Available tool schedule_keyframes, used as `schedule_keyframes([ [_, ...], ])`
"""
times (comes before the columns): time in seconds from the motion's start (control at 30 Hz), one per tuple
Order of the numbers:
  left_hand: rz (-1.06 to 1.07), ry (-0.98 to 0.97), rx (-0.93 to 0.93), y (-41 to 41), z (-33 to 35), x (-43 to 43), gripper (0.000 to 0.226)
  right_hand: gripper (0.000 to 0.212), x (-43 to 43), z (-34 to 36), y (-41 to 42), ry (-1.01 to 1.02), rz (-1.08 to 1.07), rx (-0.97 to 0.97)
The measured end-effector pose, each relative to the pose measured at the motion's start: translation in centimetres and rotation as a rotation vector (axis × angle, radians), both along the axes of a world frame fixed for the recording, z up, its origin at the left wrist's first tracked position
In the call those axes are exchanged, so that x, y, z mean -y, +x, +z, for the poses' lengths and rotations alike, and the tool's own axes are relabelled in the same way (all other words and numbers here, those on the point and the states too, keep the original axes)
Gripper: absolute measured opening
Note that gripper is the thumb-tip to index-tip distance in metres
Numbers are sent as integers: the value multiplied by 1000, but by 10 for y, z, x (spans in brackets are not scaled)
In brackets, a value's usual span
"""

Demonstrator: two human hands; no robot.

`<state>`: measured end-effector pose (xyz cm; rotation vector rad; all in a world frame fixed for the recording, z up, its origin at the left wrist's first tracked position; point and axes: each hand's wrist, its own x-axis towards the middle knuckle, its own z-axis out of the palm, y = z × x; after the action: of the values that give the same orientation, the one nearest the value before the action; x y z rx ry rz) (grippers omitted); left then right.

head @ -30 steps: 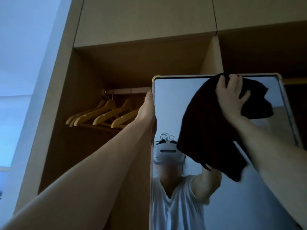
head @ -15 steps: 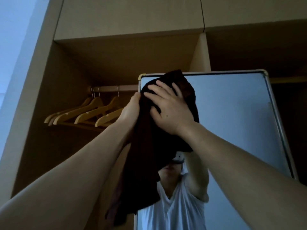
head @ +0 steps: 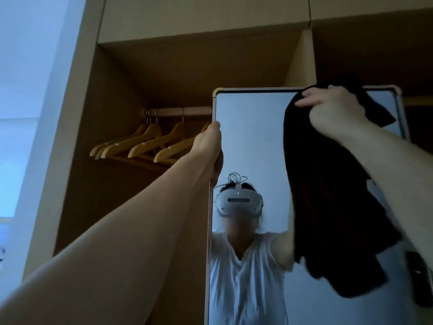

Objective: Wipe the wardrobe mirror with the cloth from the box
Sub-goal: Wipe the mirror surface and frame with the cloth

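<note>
Wiping is going on right now, so I am judging the job to be partway along. The right hand (head: 332, 111) is pressing the cloth (head: 328, 207) onto the mirror (head: 248, 141) close to its top edge, at about 1 o'clock on the glass. No box is showing, so the cloth is already out of it. I am guessing the top strip is the part getting cleaned. The big lower part of the glass, from 3 o'clock round to 9 o'clock, is probably waiting for its turn. The light is dim, though, so I cannot tell which bits are clean.

The right hand is gripping the cloth, with its fingers curling over a bunched-up bit. The left hand (head: 207, 146) is holding the mirror's side edge at about 10 o'clock. Its fingers are going round the frame, where I cannot see them well. It is likely steadying the mirror.

The cloth is looking dark, nearly black, and big and floppy. It is hanging down from the hand toward 5 o'clock and hiding part of the glass. One corner is sticking out at 3 o'clock from the hand.

The mirror is standing tall in the open wardrobe (head: 187, 66), with a thin pale frame and round corners. It is showing a person wearing a white shirt and a white headset (head: 237, 202). Wooden hangers (head: 140, 146) are hanging at 9 o'clock from the mirror's top.
</note>
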<state>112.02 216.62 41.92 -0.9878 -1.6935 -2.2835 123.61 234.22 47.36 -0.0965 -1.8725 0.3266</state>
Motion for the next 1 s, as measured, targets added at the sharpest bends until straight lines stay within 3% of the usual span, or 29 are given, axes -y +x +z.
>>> schedule_keyframes([
  [0.1,0,-4,-14,3,0,2,44,37,35,-3,-22,-88,-110,-77],
  [0.27,13,36,-31,-3,3,4,39,67,55,-86,-61,558,-397,2],
  [0.47,-83,31,21,-4,-2,3,40,55,39,-144,-66,1019,-221,78],
  [0.57,-104,51,41,-7,0,6,39,58,34,-112,-65,1030,-237,96],
  [0.7,-158,43,94,-11,-1,13,54,70,37,-49,-58,790,-334,42],
  [0.8,-235,34,143,-13,-3,20,60,68,45,-37,-62,682,-400,13],
  [1.0,-372,47,180,-15,-6,24,58,66,55,-114,-74,973,-292,70],
])
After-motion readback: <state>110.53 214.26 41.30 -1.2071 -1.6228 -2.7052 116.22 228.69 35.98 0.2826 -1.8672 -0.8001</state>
